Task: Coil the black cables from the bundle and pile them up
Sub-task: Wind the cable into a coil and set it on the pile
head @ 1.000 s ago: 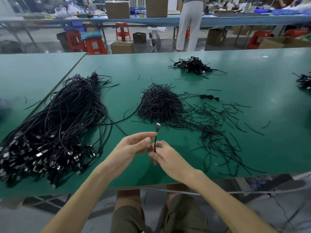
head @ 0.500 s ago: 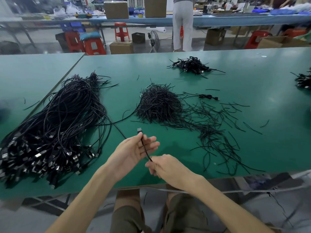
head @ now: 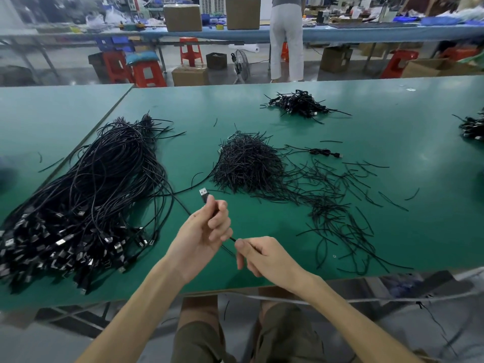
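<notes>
R hand point(head: 264, 255) pinches black cable point(head: 232, 238) just beside L hand point(head: 201, 231), whose curled fingers grip it, USB plug point(head: 203, 194) sticking up. Bundle point(head: 86, 200) lies left on green table point(head: 392, 218); tie heap point(head: 248, 166) centre; coiled pile point(head: 298, 103) far.

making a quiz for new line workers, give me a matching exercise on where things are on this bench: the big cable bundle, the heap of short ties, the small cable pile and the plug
Things
1. big cable bundle
2. heap of short ties
3. small cable pile
4. plug

Places
a. just above the left hand, on the end of the cable it grips
b. far side of the table, right of centre
c. left part of the table
d. middle of the table

Pairs: 1-c, 2-d, 3-b, 4-a
</notes>
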